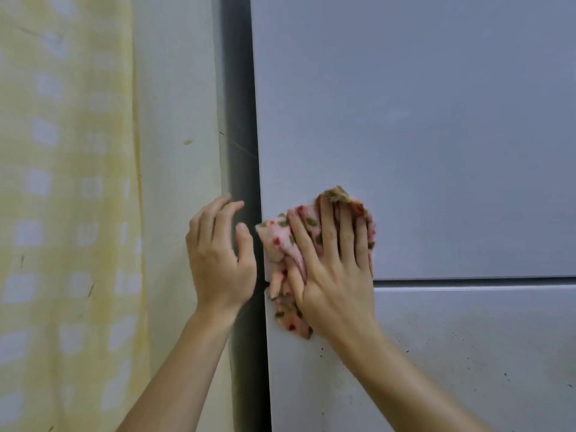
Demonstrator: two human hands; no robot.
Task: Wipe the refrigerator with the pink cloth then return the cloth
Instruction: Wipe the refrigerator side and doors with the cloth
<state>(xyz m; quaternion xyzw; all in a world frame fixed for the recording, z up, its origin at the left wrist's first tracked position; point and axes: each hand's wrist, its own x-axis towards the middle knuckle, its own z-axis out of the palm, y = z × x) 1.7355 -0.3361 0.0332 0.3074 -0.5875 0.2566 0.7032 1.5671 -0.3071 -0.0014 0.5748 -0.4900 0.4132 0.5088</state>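
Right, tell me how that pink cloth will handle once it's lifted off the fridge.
Probably floppy: the cloth lies bunched in soft folds under the right hand. Likely light, since flat fingers alone pin it to the upright fridge door. It would likely slump and drop if pressure eased.

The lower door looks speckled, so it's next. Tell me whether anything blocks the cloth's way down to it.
Nothing visible does. The right hand presses the pink cloth over the seam, already overlapping the lower door; the left hand sits aside at the edge of the refrigerator.
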